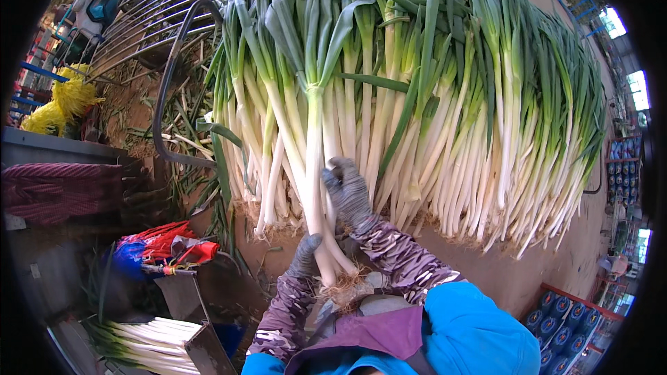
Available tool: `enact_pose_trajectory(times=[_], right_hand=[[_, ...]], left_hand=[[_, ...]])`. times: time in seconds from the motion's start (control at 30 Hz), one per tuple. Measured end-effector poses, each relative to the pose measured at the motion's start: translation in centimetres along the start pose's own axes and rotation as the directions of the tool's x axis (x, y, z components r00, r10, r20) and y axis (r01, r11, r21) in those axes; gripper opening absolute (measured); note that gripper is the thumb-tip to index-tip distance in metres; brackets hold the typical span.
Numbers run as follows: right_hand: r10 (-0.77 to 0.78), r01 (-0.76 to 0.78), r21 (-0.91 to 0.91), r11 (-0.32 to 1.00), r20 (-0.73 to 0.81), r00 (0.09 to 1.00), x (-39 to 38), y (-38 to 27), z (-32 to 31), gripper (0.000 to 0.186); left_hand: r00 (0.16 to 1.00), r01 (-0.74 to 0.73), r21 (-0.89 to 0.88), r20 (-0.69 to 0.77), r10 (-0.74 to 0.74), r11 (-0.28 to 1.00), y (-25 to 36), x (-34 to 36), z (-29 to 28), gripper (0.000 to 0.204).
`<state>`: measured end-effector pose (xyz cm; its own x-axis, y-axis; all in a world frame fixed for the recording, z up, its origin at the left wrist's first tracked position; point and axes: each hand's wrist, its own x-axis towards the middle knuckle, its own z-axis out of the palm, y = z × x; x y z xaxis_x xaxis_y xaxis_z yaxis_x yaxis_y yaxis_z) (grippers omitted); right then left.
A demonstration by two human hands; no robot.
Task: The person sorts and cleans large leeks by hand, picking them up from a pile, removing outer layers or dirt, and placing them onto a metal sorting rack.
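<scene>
Several long green onions [315,160] with thick white stalks stand upright in front of me, their roots [344,289] at my lap. My left hand [302,257], in a grey glove, is closed around the lower white stalks from the left, with its thumb up. Higher up on the right side, my right hand [351,194], also gloved in grey with bluish fingertips, has its fingers curled against the same stalks. Part of its grip is hidden. Right behind the hands leans a large heap of green onions [445,146], leaves up and roots down.
A curved metal rack [163,118] stands left of the heap, with leaf scraps [187,101] on the ground. Trimmed green onions [149,340] lie in a holder at lower left, near red and blue ties [170,244]. Yellow strands [66,101] hang farther left. A crate [566,323] of blue-ended items stands at lower right.
</scene>
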<state>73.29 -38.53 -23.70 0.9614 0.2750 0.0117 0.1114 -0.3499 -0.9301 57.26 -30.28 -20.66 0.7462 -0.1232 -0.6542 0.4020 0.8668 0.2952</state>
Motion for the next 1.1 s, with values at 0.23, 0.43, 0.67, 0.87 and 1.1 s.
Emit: enact_pose_trajectory(times=[0.23,0.43,0.67,0.87,1.1], right_hand=[[0.129,-0.81,0.563,-0.163,0.826,0.548,1.2,1.8,0.1,0.062],[0.312,-0.801,0.497,0.335,0.744,0.591,1.3,0.6,0.1,0.048],[0.371,-0.665,0.506,0.549,0.565,0.737,0.8,-1.1,0.7,0.04],[0.246,-0.754,0.581,0.306,0.717,0.652,-0.1,-1.3,-0.9,0.032],[0.365,-0.709,0.488,0.509,0.623,0.692,-3.8,-3.4,0.0,0.037]], left_hand=[[0.979,0.076,-0.229,0.2,-0.03,0.97,-0.2,0.1,-0.8,0.095],[0.918,-0.234,0.57,-0.137,0.372,0.788,0.9,-1.3,1.4,0.075],[0.745,-0.324,0.734,-0.19,0.639,0.597,2.8,-2.8,2.9,0.039],[0.741,-0.392,0.679,-0.167,0.651,0.62,5.0,-5.7,4.6,0.031],[0.826,-0.178,0.625,-0.325,0.46,0.76,-0.9,-6.6,2.1,0.053]])
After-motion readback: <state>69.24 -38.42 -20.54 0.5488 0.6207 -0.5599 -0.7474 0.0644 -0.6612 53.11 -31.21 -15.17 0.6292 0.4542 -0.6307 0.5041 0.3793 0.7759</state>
